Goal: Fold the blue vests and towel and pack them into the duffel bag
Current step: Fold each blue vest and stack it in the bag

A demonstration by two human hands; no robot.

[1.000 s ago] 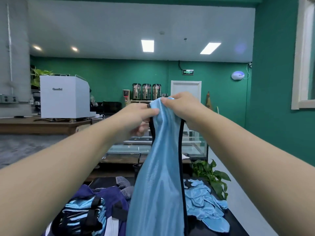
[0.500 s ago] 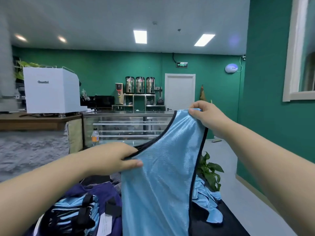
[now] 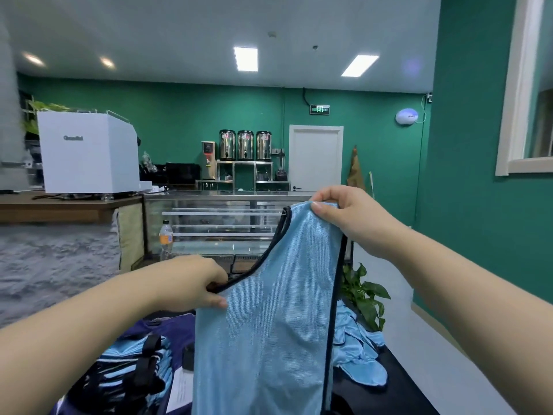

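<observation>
Head view: beyond the raised hands stand a glass display counter [image 3: 215,226], a white machine [image 3: 89,151] and a potted plant [image 3: 363,295]. Below the fingers, the hanging blue vest [image 3: 269,324] hides part of a dark table [image 3: 398,393], which carries a navy duffel bag [image 3: 131,369] holding folded vests, and more crumpled blue vests [image 3: 356,348]. The right hand [image 3: 350,217] pinches the vest's shoulder strap up high. The left hand [image 3: 191,283], lower, pinches its black-trimmed neckline.
</observation>
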